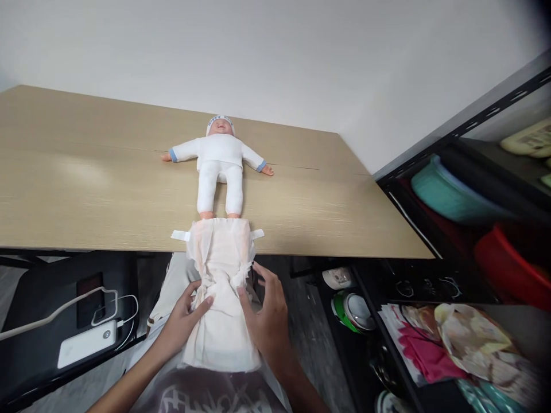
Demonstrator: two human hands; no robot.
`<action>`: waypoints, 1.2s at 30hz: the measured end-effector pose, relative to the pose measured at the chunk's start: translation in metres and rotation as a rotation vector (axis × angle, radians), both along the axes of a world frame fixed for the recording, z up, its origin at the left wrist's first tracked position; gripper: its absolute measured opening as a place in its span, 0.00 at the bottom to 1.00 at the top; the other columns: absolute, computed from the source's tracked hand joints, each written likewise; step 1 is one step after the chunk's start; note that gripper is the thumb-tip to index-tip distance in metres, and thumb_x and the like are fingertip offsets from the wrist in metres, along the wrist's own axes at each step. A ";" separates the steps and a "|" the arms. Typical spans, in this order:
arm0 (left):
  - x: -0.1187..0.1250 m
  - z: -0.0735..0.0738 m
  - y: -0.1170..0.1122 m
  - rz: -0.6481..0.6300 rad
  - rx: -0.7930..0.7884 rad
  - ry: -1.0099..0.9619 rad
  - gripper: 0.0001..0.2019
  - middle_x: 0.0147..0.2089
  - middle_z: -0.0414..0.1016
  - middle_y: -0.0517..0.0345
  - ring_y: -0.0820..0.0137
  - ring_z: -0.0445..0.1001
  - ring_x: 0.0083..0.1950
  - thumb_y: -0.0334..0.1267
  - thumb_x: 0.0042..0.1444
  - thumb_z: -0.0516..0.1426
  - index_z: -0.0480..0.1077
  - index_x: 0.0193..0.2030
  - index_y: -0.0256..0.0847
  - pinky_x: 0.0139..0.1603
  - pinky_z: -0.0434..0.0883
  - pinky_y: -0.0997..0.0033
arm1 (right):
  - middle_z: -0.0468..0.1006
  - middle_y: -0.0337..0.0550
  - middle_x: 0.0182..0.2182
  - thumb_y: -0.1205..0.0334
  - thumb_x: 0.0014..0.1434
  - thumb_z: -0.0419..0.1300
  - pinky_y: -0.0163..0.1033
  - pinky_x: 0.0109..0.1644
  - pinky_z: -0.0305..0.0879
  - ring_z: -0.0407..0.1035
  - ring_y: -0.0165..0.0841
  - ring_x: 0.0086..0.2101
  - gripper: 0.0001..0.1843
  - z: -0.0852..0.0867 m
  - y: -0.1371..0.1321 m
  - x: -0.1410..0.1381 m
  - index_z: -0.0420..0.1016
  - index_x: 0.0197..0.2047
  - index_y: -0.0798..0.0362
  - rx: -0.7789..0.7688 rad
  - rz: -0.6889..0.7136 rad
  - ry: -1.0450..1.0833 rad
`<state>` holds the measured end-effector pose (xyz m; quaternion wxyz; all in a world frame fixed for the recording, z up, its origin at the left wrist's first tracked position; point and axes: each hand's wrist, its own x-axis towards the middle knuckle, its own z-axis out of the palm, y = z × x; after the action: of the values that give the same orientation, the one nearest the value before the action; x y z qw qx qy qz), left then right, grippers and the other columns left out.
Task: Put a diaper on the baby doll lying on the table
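A white diaper [226,258] lies unfolded from the table's front edge down toward my lap, its two side tabs spread. My left hand [185,315] pinches its left edge between thumb and fingers. On the opposite edge my right hand [267,310] has its thumb on the diaper and its fingers curved round the side. Just beyond the diaper's far end, a baby doll [220,155] in white clothes and a white cap lies on its back, arms stretched out. The diaper's far end meets or covers the doll's feet.
The doll rests on a wooden table [322,212] against a white wall. At left, a white power bank [87,344] with a cable sits on a black chair [30,310]. Shelves at right hold a green basin [451,192], a red basin [512,267] and plastic bags [473,338].
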<state>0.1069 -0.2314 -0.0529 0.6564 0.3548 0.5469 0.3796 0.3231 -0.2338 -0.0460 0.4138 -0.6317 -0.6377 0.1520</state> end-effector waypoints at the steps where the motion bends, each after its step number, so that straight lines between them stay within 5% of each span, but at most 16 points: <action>1: 0.000 0.000 0.000 -0.022 -0.015 -0.005 0.41 0.53 0.88 0.45 0.51 0.87 0.50 0.67 0.54 0.73 0.74 0.64 0.40 0.53 0.83 0.56 | 0.80 0.56 0.65 0.54 0.77 0.65 0.58 0.68 0.78 0.76 0.48 0.64 0.27 0.006 0.007 -0.002 0.70 0.74 0.47 0.048 0.040 -0.038; 6: -0.002 -0.002 -0.003 -0.106 0.001 0.079 0.41 0.57 0.87 0.45 0.49 0.86 0.57 0.67 0.59 0.70 0.72 0.70 0.43 0.56 0.82 0.56 | 0.68 0.55 0.78 0.56 0.80 0.59 0.59 0.84 0.61 0.55 0.46 0.80 0.33 0.022 0.066 -0.026 0.62 0.82 0.51 0.120 0.353 -0.245; 9: -0.017 0.002 -0.003 -0.201 0.138 0.258 0.34 0.63 0.86 0.46 0.49 0.84 0.63 0.62 0.64 0.68 0.75 0.71 0.47 0.63 0.80 0.56 | 0.60 0.54 0.83 0.53 0.80 0.59 0.60 0.86 0.55 0.49 0.47 0.83 0.38 0.013 0.090 -0.038 0.56 0.86 0.52 0.042 0.451 -0.349; 12: -0.044 0.016 0.009 -0.373 0.347 0.494 0.26 0.59 0.87 0.49 0.51 0.85 0.58 0.56 0.68 0.67 0.80 0.69 0.51 0.62 0.78 0.57 | 0.57 0.53 0.84 0.53 0.81 0.58 0.62 0.86 0.53 0.49 0.48 0.83 0.39 0.002 0.095 -0.041 0.52 0.88 0.50 -0.012 0.477 -0.390; 15: -0.074 0.039 0.048 -0.411 0.643 0.711 0.17 0.56 0.87 0.50 0.54 0.83 0.55 0.50 0.76 0.60 0.82 0.64 0.50 0.61 0.76 0.58 | 0.57 0.51 0.84 0.54 0.82 0.56 0.62 0.86 0.52 0.48 0.48 0.83 0.37 -0.003 0.092 -0.041 0.52 0.88 0.49 -0.008 0.468 -0.384; 19: -0.091 0.065 0.138 -0.425 1.074 1.074 0.20 0.65 0.82 0.40 0.49 0.78 0.63 0.40 0.79 0.54 0.76 0.71 0.41 0.67 0.72 0.48 | 0.58 0.52 0.84 0.54 0.82 0.55 0.61 0.86 0.51 0.49 0.47 0.82 0.35 -0.003 0.091 -0.043 0.57 0.86 0.51 -0.015 0.456 -0.376; 22: -0.076 0.074 0.205 -0.620 1.272 1.246 0.34 0.83 0.64 0.35 0.43 0.65 0.80 0.26 0.72 0.54 0.63 0.83 0.42 0.76 0.65 0.40 | 0.57 0.52 0.84 0.56 0.82 0.56 0.61 0.86 0.52 0.49 0.48 0.82 0.35 -0.003 0.092 -0.043 0.58 0.86 0.52 -0.020 0.460 -0.376; 26: -0.040 0.075 0.263 -1.018 1.465 1.160 0.49 0.90 0.49 0.49 0.45 0.53 0.89 0.17 0.59 0.59 0.61 0.84 0.57 0.82 0.59 0.43 | 0.59 0.52 0.83 0.58 0.82 0.55 0.63 0.86 0.54 0.51 0.48 0.82 0.34 -0.005 0.092 -0.043 0.58 0.86 0.50 -0.006 0.459 -0.345; 31: -0.009 0.075 0.294 -1.170 1.552 0.916 0.44 0.84 0.66 0.52 0.46 0.60 0.86 0.22 0.49 0.63 0.72 0.74 0.53 0.81 0.61 0.49 | 0.62 0.53 0.82 0.58 0.81 0.55 0.62 0.85 0.57 0.54 0.48 0.81 0.32 -0.004 0.093 -0.043 0.62 0.84 0.50 0.002 0.450 -0.303; 36: 0.008 0.080 0.307 -1.198 1.553 0.895 0.21 0.66 0.84 0.46 0.48 0.72 0.73 0.31 0.63 0.60 0.79 0.61 0.51 0.77 0.62 0.48 | 0.65 0.50 0.80 0.57 0.81 0.56 0.62 0.84 0.60 0.58 0.47 0.80 0.31 0.002 0.093 -0.041 0.65 0.83 0.47 -0.017 0.449 -0.297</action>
<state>0.1146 0.0754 0.0271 0.0712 0.9910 0.0845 0.0756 0.2821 -0.1403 -0.0438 0.2664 -0.4934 -0.8141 0.1510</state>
